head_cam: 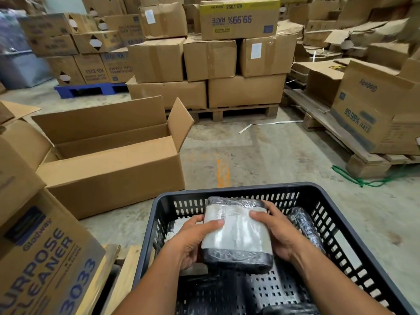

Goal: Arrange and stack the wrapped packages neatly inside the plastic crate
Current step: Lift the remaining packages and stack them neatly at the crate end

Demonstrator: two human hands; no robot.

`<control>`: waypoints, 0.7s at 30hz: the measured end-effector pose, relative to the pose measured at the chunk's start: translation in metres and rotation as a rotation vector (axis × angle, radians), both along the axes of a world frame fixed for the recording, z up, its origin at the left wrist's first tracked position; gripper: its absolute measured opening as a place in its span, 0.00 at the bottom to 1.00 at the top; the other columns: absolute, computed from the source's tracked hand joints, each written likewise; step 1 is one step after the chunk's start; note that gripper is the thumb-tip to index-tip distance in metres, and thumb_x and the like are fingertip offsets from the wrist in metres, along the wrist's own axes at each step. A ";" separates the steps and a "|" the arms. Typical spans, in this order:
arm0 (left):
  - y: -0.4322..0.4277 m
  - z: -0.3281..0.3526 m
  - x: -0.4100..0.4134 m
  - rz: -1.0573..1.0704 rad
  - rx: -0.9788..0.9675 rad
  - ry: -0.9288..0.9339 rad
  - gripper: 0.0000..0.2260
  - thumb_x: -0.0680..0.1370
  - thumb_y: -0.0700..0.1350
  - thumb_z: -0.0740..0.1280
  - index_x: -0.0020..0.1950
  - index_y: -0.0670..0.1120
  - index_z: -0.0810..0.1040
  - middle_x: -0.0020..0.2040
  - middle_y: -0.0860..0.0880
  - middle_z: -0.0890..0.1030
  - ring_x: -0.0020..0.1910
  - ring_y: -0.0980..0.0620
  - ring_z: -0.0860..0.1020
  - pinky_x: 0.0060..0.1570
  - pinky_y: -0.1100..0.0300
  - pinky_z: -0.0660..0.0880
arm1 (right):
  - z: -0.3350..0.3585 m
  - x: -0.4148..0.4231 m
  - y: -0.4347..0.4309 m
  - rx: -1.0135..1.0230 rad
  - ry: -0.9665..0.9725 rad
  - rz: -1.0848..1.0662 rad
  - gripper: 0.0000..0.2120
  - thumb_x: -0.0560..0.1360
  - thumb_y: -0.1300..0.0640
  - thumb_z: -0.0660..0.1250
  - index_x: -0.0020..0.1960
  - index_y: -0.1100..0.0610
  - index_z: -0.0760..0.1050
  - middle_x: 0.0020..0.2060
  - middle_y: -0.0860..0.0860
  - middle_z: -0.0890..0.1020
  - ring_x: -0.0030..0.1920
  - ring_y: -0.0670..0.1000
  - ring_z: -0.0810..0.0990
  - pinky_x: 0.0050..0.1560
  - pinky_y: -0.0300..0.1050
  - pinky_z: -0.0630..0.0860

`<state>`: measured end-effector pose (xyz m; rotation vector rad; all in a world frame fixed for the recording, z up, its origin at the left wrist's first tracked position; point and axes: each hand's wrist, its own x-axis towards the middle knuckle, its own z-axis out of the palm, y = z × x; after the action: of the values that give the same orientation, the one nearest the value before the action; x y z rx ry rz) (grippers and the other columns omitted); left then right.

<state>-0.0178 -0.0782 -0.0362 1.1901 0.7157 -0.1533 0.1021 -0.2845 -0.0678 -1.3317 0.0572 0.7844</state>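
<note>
Both hands grip one wrapped package [236, 233] over the dark plastic crate [227, 188]: the left hand [193, 241] clasps its left edge, the right hand [276, 233] its right edge. Another package [305, 226] leans against the crate's right wall. An open cardboard box [109, 171] sits on the floor to the left.

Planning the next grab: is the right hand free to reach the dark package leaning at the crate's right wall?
Probably not yet. The right hand and left hand both grip the labelled package; the dark package lies unobstructed beside it.
</note>
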 end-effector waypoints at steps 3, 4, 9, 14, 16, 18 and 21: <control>0.000 -0.003 -0.003 -0.036 0.052 0.028 0.21 0.72 0.42 0.80 0.63 0.44 0.80 0.50 0.39 0.89 0.48 0.39 0.88 0.46 0.44 0.85 | -0.002 -0.001 -0.004 -0.077 -0.003 0.003 0.29 0.65 0.56 0.82 0.60 0.64 0.74 0.52 0.64 0.88 0.42 0.59 0.88 0.38 0.54 0.84; 0.002 -0.002 -0.004 -0.047 0.058 0.015 0.20 0.72 0.43 0.80 0.62 0.45 0.81 0.50 0.40 0.89 0.47 0.39 0.88 0.45 0.47 0.85 | -0.002 0.000 -0.006 -0.094 -0.003 0.029 0.29 0.64 0.53 0.83 0.59 0.64 0.75 0.51 0.64 0.88 0.40 0.58 0.88 0.37 0.53 0.83; 0.001 -0.001 0.001 -0.100 0.150 -0.031 0.23 0.67 0.46 0.83 0.61 0.48 0.85 0.50 0.43 0.89 0.47 0.43 0.88 0.47 0.51 0.84 | 0.011 0.006 -0.016 -0.274 -0.107 0.303 0.33 0.59 0.50 0.86 0.57 0.55 0.73 0.49 0.59 0.89 0.42 0.59 0.89 0.38 0.49 0.83; -0.005 -0.007 0.013 0.127 0.423 -0.019 0.20 0.77 0.55 0.74 0.66 0.50 0.82 0.56 0.50 0.84 0.58 0.47 0.82 0.63 0.49 0.76 | 0.011 0.007 -0.023 -0.294 -0.126 0.386 0.31 0.70 0.52 0.79 0.70 0.40 0.73 0.55 0.56 0.88 0.47 0.57 0.89 0.40 0.47 0.84; -0.004 -0.009 0.015 0.169 0.583 -0.018 0.21 0.79 0.54 0.71 0.71 0.50 0.77 0.59 0.52 0.82 0.58 0.50 0.79 0.59 0.53 0.72 | 0.001 0.009 -0.030 -0.284 -0.121 0.310 0.28 0.74 0.56 0.77 0.70 0.40 0.74 0.50 0.54 0.90 0.46 0.58 0.90 0.39 0.48 0.85; -0.003 -0.019 0.009 0.095 0.811 0.020 0.24 0.80 0.55 0.69 0.76 0.54 0.72 0.71 0.50 0.77 0.67 0.47 0.76 0.61 0.52 0.71 | -0.010 0.012 -0.037 -0.275 -0.102 0.231 0.28 0.75 0.59 0.75 0.71 0.40 0.74 0.49 0.55 0.90 0.45 0.60 0.90 0.38 0.50 0.85; 0.001 -0.046 -0.006 -0.240 1.116 0.143 0.31 0.80 0.59 0.64 0.82 0.56 0.61 0.83 0.49 0.61 0.81 0.46 0.58 0.77 0.46 0.61 | -0.018 0.019 -0.044 -0.264 -0.102 0.134 0.29 0.76 0.60 0.74 0.72 0.41 0.73 0.48 0.55 0.90 0.43 0.58 0.90 0.36 0.48 0.84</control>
<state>-0.0241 -0.0773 -0.0823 2.3528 0.7960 -0.0251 0.1213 -0.3282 -0.0858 -1.6378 -0.0104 0.8411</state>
